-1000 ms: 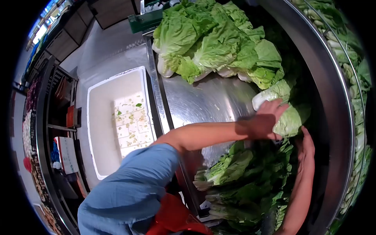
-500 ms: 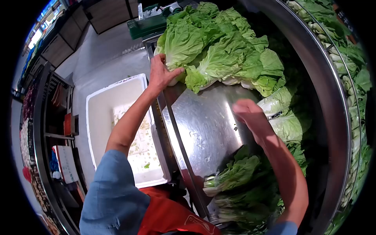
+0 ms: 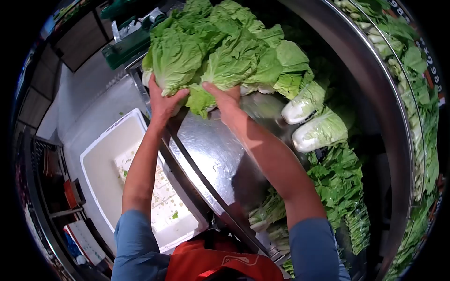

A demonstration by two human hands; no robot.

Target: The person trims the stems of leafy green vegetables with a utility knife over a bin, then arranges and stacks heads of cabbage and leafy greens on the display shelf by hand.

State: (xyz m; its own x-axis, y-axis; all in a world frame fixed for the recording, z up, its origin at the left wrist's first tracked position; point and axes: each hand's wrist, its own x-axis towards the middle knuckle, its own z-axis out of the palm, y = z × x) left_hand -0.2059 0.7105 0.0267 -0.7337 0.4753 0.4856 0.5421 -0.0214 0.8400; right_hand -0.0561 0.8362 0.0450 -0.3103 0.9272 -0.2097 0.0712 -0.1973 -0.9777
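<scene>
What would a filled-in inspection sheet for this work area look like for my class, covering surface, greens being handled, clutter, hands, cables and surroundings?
Surface: shiny metal counter, partly in shadow.
Job's things: pile of leafy heads at the counter's far end; two pale-based cabbages lie side by side to its right.
Clutter: leaf scraps in the white tub, left of the counter.
Hands: left hand and right hand both touch the pile's near edge; fingers partly hidden by leaves.
Cables: nothing seen.
Surroundings: curved metal wall at right, more greens beyond it; green crate at upper left.
</scene>
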